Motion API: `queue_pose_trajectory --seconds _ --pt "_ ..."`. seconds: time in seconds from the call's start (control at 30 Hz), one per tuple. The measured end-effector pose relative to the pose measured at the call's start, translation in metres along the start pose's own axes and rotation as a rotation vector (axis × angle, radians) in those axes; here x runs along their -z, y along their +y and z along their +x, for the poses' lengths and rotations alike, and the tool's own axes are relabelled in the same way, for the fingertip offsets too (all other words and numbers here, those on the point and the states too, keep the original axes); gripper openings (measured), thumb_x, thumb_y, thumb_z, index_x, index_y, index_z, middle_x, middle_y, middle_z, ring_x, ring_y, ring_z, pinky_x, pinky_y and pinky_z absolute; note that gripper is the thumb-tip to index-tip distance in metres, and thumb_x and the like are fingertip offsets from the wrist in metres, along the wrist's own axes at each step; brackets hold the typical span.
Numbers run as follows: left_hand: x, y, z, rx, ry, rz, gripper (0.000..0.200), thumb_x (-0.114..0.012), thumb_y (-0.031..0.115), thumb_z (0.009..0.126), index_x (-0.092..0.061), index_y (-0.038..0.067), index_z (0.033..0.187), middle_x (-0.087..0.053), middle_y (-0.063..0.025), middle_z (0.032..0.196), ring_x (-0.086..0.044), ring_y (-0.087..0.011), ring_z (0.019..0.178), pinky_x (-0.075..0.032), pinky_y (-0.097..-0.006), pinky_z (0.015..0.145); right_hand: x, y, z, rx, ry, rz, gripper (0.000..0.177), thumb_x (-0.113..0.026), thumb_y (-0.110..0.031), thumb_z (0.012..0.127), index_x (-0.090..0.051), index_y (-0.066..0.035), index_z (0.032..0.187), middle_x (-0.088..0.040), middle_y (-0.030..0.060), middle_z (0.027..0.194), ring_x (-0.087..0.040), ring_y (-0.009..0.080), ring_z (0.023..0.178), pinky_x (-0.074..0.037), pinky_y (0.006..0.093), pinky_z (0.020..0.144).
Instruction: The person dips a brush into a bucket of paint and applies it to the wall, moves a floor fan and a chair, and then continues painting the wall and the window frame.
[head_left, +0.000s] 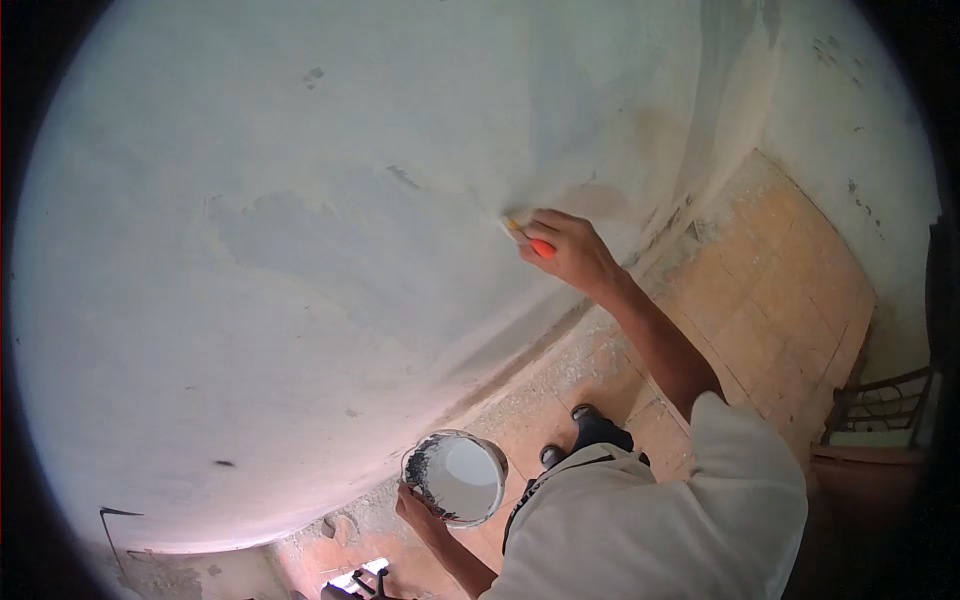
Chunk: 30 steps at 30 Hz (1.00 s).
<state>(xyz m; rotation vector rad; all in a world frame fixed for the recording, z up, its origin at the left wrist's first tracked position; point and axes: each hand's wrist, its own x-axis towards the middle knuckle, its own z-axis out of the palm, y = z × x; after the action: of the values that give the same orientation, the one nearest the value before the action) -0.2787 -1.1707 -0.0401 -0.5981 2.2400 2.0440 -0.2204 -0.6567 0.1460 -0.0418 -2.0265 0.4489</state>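
Left hand (418, 508) is clamped on the near rim of a small pail (462, 478) of white filler, probably heavy and best kept level. Up and right of it, right hand (568, 252) is closed around an orange-handled scraper (537, 245), likely light and stiff, pressed to the wall (300, 250).

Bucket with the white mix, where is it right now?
In the head view the bucket hangs low, centre-left, gripped at its rim by the left hand, above the tiled floor near the foot of the wall, left of the black shoes.
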Motion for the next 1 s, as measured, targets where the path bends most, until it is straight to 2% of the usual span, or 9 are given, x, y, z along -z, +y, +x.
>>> queue_pose_trajectory --seconds 0.07,0.13,0.23,0.4,0.57,0.67,0.73,0.83,1.0 --pt "-0.008 0.002 -0.003 -0.030 -0.013 0.008 0.035 -0.059 0.033 0.103 -0.061 0.010 0.078 -0.038 0.0058 0.054 -0.030 -0.0056 0.040 -0.021 -0.0282 0.036 0.002 -0.007 0.020 0.069 0.057 0.034 0.029 -0.080 0.007 0.082 -0.077 -0.003 0.109 -0.062 0.0049 0.083 -0.063 0.0187 0.073 -0.054 0.0339 0.061" --pt "-0.011 -0.004 0.000 -0.026 -0.016 -0.033 0.035 -0.058 0.033 0.103 -0.061 0.010 0.078 -0.037 0.0058 0.053 -0.031 -0.0056 0.040 -0.021 -0.0281 0.036 0.001 -0.014 0.035 0.202 0.333 -0.005 0.030 -0.081 0.007 0.081 -0.077 -0.002 0.110 -0.063 0.0038 0.083 -0.064 0.0171 0.073 -0.054 0.0309 0.060" --pt "-0.013 -0.001 -0.011 -0.046 -0.007 0.020 0.034 -0.058 0.034 0.104 -0.062 0.010 0.080 -0.037 0.0061 0.053 -0.031 -0.0051 0.040 -0.021 -0.0277 0.036 0.005 -0.025 0.040 0.256 0.432 0.054 0.033 -0.079 0.009 0.080 -0.077 -0.001 0.112 -0.064 0.0025 0.084 -0.063 0.0158 0.072 -0.055 0.0291 0.059" --pt "-0.006 -0.011 -0.009 -0.005 0.067 -0.033 0.034 -0.058 0.032 0.103 -0.061 0.011 0.077 -0.038 0.0060 0.053 -0.031 -0.0055 0.040 -0.021 -0.0273 0.036 -0.037 0.009 -0.045 0.115 0.162 0.041 0.027 -0.080 0.007 0.080 -0.076 -0.002 0.105 -0.060 0.0036 0.082 -0.062 0.0180 0.070 -0.054 0.0309 0.058" --pt "-0.020 -0.001 -0.009 0.049 0.072 -0.048 0.034 -0.059 0.032 0.102 -0.060 0.012 0.075 -0.037 0.0065 0.053 -0.032 -0.0054 0.041 -0.021 -0.0271 0.038 -0.028 0.009 -0.017 -0.013 -0.051 -0.068 0.021 -0.082 0.003 0.080 -0.074 -0.003 0.099 -0.056 0.0048 0.079 -0.061 0.0194 0.068 -0.053 0.0324 0.056" --pt "-0.013 -0.007 0.006 0.046 0.048 -0.060 0.033 -0.060 0.032 0.101 -0.060 0.012 0.075 -0.038 0.0067 0.055 -0.032 -0.0055 0.042 -0.021 -0.0271 0.038 -0.025 -0.014 0.043 0.116 0.016 -0.024 0.026 -0.085 -0.002 0.082 -0.073 -0.007 0.104 -0.058 0.0020 0.085 -0.064 0.0167 0.073 -0.059 0.0310 0.060" --pt "-0.017 -0.023 -0.009 -0.025 0.051 -0.060 0.034 -0.060 0.033 0.100 -0.061 0.010 0.075 -0.039 0.0068 0.056 -0.032 -0.0058 0.042 -0.021 -0.0271 0.039 -0.005 -0.021 0.058 0.234 0.343 -0.004 0.024 -0.080 0.002 0.084 -0.078 -0.005 0.108 -0.062 0.0025 0.086 -0.062 0.0172 0.070 -0.053 0.0322 0.058" --pt "0.003 -0.037 -0.014 0.010 0.106 -0.060 0.044 -0.063 0.044 0.103 -0.066 0.004 0.086 -0.040 0.0055 0.057 -0.036 -0.0063 0.042 -0.025 -0.0253 0.038 0.002 -0.035 0.060 0.318 0.460 0.074 0.033 -0.077 0.005 0.085 -0.078 -0.006 0.116 -0.066 0.0035 0.093 -0.064 0.0175 0.074 -0.055 0.0317 0.062" --pt "0.008 -0.024 0.018 0.080 0.204 -0.090 0.038 -0.059 0.040 0.104 -0.061 0.009 0.082 -0.038 0.0088 0.056 -0.030 -0.0039 0.041 -0.020 -0.0257 0.036 -0.102 0.039 -0.004 0.062 0.126 0.039 0.047 -0.077 0.009 0.083 -0.074 -0.007 0.127 -0.067 0.0074 0.096 -0.067 0.0235 0.084 -0.058 0.0361 0.070"
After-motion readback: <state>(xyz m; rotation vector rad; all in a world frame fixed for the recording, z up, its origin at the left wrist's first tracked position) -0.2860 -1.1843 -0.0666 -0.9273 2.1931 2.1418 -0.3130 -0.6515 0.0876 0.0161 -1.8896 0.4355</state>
